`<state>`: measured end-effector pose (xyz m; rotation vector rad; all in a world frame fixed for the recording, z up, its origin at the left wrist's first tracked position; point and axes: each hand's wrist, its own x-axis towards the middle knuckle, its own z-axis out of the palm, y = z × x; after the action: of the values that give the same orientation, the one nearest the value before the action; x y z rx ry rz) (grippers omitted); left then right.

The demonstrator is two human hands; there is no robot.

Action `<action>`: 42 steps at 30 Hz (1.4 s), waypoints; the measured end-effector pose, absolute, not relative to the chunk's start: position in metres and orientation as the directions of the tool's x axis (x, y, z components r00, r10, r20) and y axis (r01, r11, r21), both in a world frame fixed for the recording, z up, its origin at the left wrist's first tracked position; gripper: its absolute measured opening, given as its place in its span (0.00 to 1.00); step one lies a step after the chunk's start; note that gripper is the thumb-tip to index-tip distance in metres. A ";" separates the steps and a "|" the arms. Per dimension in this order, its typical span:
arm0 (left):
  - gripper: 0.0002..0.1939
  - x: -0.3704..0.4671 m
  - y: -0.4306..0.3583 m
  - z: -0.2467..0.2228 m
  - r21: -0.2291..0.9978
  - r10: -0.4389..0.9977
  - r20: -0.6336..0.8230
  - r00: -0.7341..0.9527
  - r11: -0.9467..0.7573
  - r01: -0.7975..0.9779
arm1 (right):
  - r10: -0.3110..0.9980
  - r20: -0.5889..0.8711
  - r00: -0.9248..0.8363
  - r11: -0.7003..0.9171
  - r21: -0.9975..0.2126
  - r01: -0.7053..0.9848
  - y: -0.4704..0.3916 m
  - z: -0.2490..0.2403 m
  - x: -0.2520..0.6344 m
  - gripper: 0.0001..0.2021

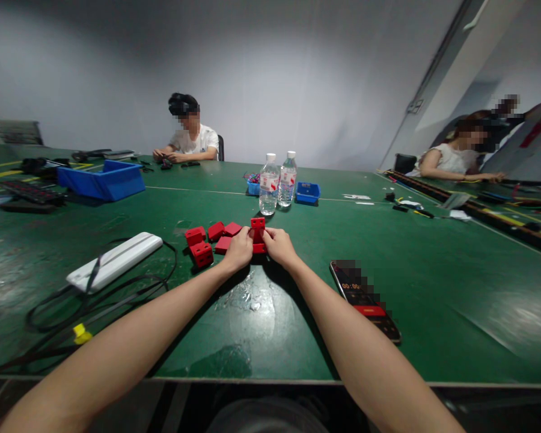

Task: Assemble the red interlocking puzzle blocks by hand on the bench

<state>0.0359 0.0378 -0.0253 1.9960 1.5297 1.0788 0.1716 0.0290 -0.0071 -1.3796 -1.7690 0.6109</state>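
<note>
Between my two hands a red block with small dark holes (257, 223) stands upright, with more red showing below my fingers. My left hand (240, 248) is closed on its left side, and my right hand (278, 246) pinches it from the right. Just left of my left hand lie several loose red blocks, among them a holed block (202, 254) in front of another red block (195, 235). A flat red piece (223, 245) sits partly behind my left hand. The fingertips' exact contact on the held block is too small to make out.
A white power strip (117, 260) with black cables lies at the left, and a phone (365, 300) at the right. Beyond my hands stand two water bottles (268, 186) and a small blue tray (307, 192). A larger blue bin (103, 180) is far left. Two people sit farther off.
</note>
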 end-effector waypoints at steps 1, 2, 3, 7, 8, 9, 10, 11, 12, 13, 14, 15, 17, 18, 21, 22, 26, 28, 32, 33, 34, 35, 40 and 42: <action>0.10 0.036 0.038 -0.025 0.710 0.937 0.335 0.103 -0.322 0.626 | 0.952 0.292 -0.091 0.290 -0.769 0.570 0.029 -0.007 0.172 0.16; 0.10 0.036 0.038 -0.025 0.710 0.936 0.337 0.104 -0.325 0.625 | 0.952 0.292 -0.092 0.291 -0.768 0.571 0.029 -0.008 0.171 0.16; 0.09 0.036 0.038 -0.026 0.710 0.935 0.340 0.104 -0.328 0.623 | 0.952 0.292 -0.093 0.291 -0.767 0.572 0.030 -0.008 0.171 0.16; 0.09 0.036 0.039 -0.026 0.712 0.932 0.347 0.101 -0.332 0.618 | 0.950 0.298 -0.096 0.298 -0.765 0.571 0.031 -0.010 0.171 0.17; 0.09 0.036 0.039 -0.026 0.713 0.932 0.350 0.100 -0.334 0.617 | 0.949 0.300 -0.096 0.299 -0.766 0.569 0.031 -0.010 0.171 0.17; 0.10 0.036 0.038 -0.026 0.713 0.931 0.352 0.100 -0.335 0.616 | 0.949 0.300 -0.096 0.300 -0.767 0.567 0.032 -0.010 0.171 0.17; 0.10 0.036 0.038 -0.025 0.713 0.930 0.353 0.100 -0.337 0.615 | 0.949 0.300 -0.095 0.299 -0.768 0.566 0.032 -0.011 0.171 0.17; 0.10 0.036 0.038 -0.025 0.714 0.930 0.353 0.101 -0.338 0.614 | 0.950 0.299 -0.093 0.298 -0.768 0.567 0.032 -0.011 0.171 0.16; 0.10 0.036 0.038 -0.025 0.716 0.931 0.352 0.100 -0.337 0.611 | 0.950 0.299 -0.092 0.296 -0.768 0.567 0.032 -0.011 0.171 0.16; 0.10 0.036 0.038 -0.025 0.720 0.932 0.350 0.099 -0.335 0.608 | 0.950 0.299 -0.090 0.295 -0.768 0.568 0.032 -0.011 0.171 0.16; 0.10 0.036 0.038 -0.024 0.724 0.933 0.346 0.097 -0.332 0.604 | 0.950 0.300 -0.089 0.295 -0.767 0.570 0.032 -0.011 0.171 0.16; 0.10 0.036 0.038 -0.024 0.729 0.935 0.342 0.094 -0.327 0.601 | 0.949 0.302 -0.088 0.297 -0.764 0.573 0.032 -0.010 0.171 0.17; 0.10 0.036 0.038 -0.023 0.738 0.939 0.333 0.085 -0.316 0.596 | 0.947 0.308 -0.089 0.301 -0.759 0.578 0.031 -0.010 0.171 0.17; 0.10 0.036 0.038 -0.023 0.743 0.941 0.327 0.082 -0.310 0.593 | 0.947 0.309 -0.087 0.301 -0.757 0.580 0.031 -0.010 0.171 0.17; 0.12 0.036 0.037 -0.021 0.757 0.950 0.300 0.092 -0.295 0.583 | 0.952 0.295 -0.079 0.287 -0.779 0.557 0.032 -0.011 0.172 0.16; 0.13 0.036 0.037 -0.021 0.757 0.951 0.293 0.102 -0.295 0.583 | 0.957 0.281 -0.072 0.275 -0.800 0.533 0.033 -0.012 0.172 0.16; 0.15 0.037 0.031 -0.015 0.677 0.928 0.336 0.159 -0.355 0.645 | 0.988 0.156 -0.002 0.150 -0.944 0.295 0.037 -0.014 0.169 0.14; 0.17 0.037 0.026 -0.009 0.576 0.897 0.382 0.222 -0.419 0.702 | 0.998 0.056 0.042 0.051 -0.992 0.111 0.038 -0.013 0.166 0.12; 0.18 0.032 0.018 0.004 0.204 0.859 0.428 0.283 -0.396 0.895 | 0.985 -0.089 0.150 -0.068 -0.988 -0.140 0.037 -0.007 0.163 0.09; 0.18 0.029 0.017 0.006 0.131 0.868 0.426 0.256 -0.339 0.932 | 0.980 -0.101 0.174 -0.073 -0.984 -0.161 0.036 -0.006 0.163 0.09; 0.19 0.026 0.016 0.007 0.076 0.881 0.414 0.228 -0.283 0.956 | 0.977 -0.105 0.187 -0.073 -0.982 -0.172 0.036 -0.006 0.163 0.09; 0.20 0.024 0.017 0.007 0.036 0.898 0.389 0.204 -0.236 0.971 | 0.976 -0.104 0.190 -0.070 -0.982 -0.174 0.035 -0.005 0.163 0.09; 0.30 0.015 0.022 0.004 -0.059 0.961 0.259 0.099 -0.086 0.995 | 0.991 -0.057 0.118 -0.051 -0.997 -0.056 0.033 -0.007 0.164 0.08; 0.32 0.014 0.024 0.005 -0.043 0.973 0.227 0.049 -0.040 0.998 | 0.998 -0.030 0.062 -0.033 -0.999 0.041 0.031 -0.008 0.164 0.08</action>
<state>0.0138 0.0236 0.0049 2.4027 2.2966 0.2258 0.1637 0.0314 -0.0077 -1.2918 -1.1786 1.1665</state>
